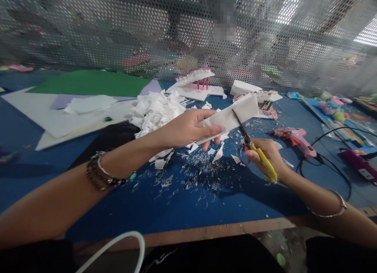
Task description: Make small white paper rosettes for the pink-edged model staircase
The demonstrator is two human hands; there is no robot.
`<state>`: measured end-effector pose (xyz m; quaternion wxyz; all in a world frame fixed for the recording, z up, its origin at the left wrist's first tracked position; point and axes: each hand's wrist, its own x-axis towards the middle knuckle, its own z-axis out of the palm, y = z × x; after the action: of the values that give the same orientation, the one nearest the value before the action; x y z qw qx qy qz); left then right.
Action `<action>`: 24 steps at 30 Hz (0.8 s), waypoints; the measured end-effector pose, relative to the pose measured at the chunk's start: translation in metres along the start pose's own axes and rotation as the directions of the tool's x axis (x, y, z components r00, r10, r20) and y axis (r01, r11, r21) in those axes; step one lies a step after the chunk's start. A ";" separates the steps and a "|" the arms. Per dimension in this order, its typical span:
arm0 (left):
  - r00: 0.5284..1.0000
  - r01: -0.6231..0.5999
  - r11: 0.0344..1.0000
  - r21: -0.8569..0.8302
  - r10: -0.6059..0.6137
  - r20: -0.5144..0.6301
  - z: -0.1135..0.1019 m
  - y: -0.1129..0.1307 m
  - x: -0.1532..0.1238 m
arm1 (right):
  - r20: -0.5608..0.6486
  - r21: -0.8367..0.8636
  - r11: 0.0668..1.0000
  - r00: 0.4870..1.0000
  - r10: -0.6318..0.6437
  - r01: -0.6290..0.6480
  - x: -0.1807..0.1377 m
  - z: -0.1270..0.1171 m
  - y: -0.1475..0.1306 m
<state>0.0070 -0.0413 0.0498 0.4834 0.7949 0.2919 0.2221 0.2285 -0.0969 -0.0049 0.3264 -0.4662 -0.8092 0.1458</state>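
My left hand (188, 127) is closed on a folded white sheet (232, 115), held out over the blue table (123, 202). My right hand (266, 153) grips yellow-handled scissors (253, 147); their dark blades reach up into the sheet's lower edge near its middle. Below both hands lie small white offcuts and fine scraps (200, 163). A heap of white cut pieces (154, 112) sits just behind my left wrist. I wear a beaded bracelet on the left wrist and a thin bangle on the right.
White, purple and green sheets (73, 104) lie at the back left. Small white-and-pink foam models (197, 82) stand at the back centre. A pink glue gun (296, 139) with a black cable lies right of my right hand. Perforated mesh closes the far side.
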 end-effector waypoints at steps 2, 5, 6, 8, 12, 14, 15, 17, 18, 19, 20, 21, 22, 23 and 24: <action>1.000 -0.015 1.000 -0.010 0.015 0.006 0.000 0.000 0.000 | 0.031 0.023 1.000 1.000 -0.004 0.003 0.000 -0.001 0.000; 1.000 -0.013 1.000 0.002 0.013 0.022 0.002 -0.001 0.000 | 0.088 0.078 0.997 0.996 -0.022 0.015 0.002 -0.001 0.000; 0.999 -0.006 1.000 0.007 0.006 0.033 0.003 -0.001 -0.001 | 0.103 0.100 0.995 0.994 -0.030 0.019 0.002 0.000 0.000; 0.998 0.005 1.000 0.011 -0.006 0.060 0.005 -0.001 -0.001 | 0.113 0.136 0.990 0.992 -0.047 0.031 0.003 0.001 0.000; 0.996 -0.001 1.000 -0.001 0.001 0.084 0.008 -0.001 -0.001 | 0.076 0.158 0.986 0.995 -0.062 0.049 0.001 0.004 -0.001; 0.996 0.000 1.000 -0.009 0.000 0.085 0.008 -0.002 -0.001 | 0.066 0.169 0.985 0.996 -0.057 0.045 0.000 0.005 -0.002; 0.996 0.004 1.000 -0.012 -0.003 0.084 0.009 -0.002 -0.001 | 0.062 0.174 0.984 0.997 -0.052 0.040 0.000 0.005 -0.003; 0.997 0.005 1.000 -0.017 -0.003 0.080 0.009 -0.002 -0.001 | 0.048 0.173 0.984 0.998 -0.040 0.031 -0.001 0.005 -0.003; 0.997 0.002 1.000 -0.018 0.000 0.081 0.009 -0.003 -0.001 | 0.042 0.173 0.985 0.999 -0.032 0.024 -0.001 0.005 -0.004; 0.997 -0.003 1.000 -0.018 0.004 0.081 0.009 -0.003 -0.001 | 0.038 0.173 0.985 0.999 -0.026 0.019 -0.002 0.005 -0.004; 0.997 -0.008 1.000 -0.016 0.009 0.081 0.009 -0.003 0.000 | 0.036 0.172 0.985 0.999 -0.020 0.014 -0.002 0.005 -0.004; 0.997 -0.011 1.000 -0.013 0.012 0.080 0.009 -0.003 0.000 | 0.034 0.167 0.986 0.999 -0.014 0.008 -0.003 0.005 -0.004; 0.997 -0.010 1.000 -0.010 0.011 0.080 0.008 -0.003 0.000 | 0.030 0.160 0.987 1.000 -0.006 0.001 -0.003 0.005 -0.004; 0.997 -0.006 1.000 -0.007 0.007 0.080 0.008 -0.003 0.000 | 0.025 0.151 0.989 1.000 0.002 -0.006 -0.003 0.005 -0.005; 0.997 -0.003 1.000 -0.007 0.004 0.082 0.007 -0.002 0.000 | 0.018 0.140 0.990 1.000 0.012 -0.014 -0.004 0.005 -0.005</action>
<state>0.0111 -0.0451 0.0445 0.4974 0.8022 0.2694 0.1910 0.2232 -0.1021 -0.0077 0.3503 -0.4461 -0.7967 0.2086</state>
